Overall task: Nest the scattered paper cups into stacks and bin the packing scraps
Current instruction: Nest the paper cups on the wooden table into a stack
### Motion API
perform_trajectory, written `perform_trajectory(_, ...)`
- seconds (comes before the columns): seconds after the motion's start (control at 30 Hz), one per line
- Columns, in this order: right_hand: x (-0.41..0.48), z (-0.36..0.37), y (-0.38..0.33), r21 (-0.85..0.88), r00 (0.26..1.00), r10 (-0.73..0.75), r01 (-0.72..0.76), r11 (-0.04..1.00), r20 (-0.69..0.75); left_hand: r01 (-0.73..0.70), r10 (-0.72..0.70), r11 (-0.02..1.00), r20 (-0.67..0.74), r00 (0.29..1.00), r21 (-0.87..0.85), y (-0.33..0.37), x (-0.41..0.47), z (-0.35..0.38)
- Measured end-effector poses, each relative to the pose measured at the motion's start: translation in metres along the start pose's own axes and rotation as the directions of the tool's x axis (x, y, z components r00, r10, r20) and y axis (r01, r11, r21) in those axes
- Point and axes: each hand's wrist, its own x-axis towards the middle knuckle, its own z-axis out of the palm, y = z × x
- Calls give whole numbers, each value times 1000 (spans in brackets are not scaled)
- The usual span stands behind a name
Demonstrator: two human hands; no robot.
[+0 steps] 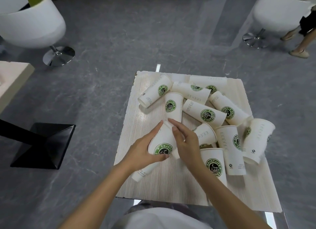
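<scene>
White paper cups with a green coffee logo lie scattered on a small pale wood-grain table (147, 182). Both hands grip one cup (162, 143) lying near the table's left side: my left hand (145, 151) wraps its left wall, my right hand (185, 141) its right. Its narrow end points at another cup (173, 107) just beyond. A further cup (142, 172) lies under my left wrist. Several more cups lie on their sides at the back (204, 113) and right (230, 149); one (256, 139) looks blurred. No packing scraps or bin show.
Two white tub chairs on chrome bases stand on the grey floor, back left (34, 25) and back right (277, 13). A black table base (44, 145) sits at the left. A person's legs (301, 40) are at the far right.
</scene>
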Motion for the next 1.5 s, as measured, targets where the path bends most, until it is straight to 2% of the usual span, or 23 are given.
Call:
perform_trajectory(0.23, -4, -24, 7, 15, 994, 63, -64, 998, 91, 20, -20, 1000, 50, 999, -15, 6, 1, 16)
perform_trajectory(0.43, 1, -61, 25, -57, 997, 44, -48, 997, -70, 23, -20, 999, 89, 996, -34, 9, 5, 20)
perform_trajectory(0.57, -1, -97, 50, -280, 994, 90, -106, 954, -68, 44, -39, 998, 109, 993, -49, 6, 5, 21)
perform_trajectory(0.7, -3, -122, 69, -572, 998, 62, -39, 819, 20, 56, -51, 998, 122, 991, -38, 3, 5, 23)
perform_trajectory(0.87, -2, -127, 79, -687, 984, 109, 17, 726, 140, 58, -53, 998, 129, 990, -29, 2, 7, 24)
perform_trajectory(1.1, -4, -127, 81, -694, 970, 117, 65, 717, 212, 56, -53, 998, 121, 991, -28, 0, 8, 23)
perform_trajectory(1.33, -13, -127, 80, -595, 976, 101, 35, 803, 193, 58, -55, 998, 123, 991, -23, -3, 7, 20)
perform_trajectory(1.5, -16, -134, 62, -472, 989, 73, -5, 881, 127, 48, -46, 999, 119, 992, -11, -5, 7, 14)
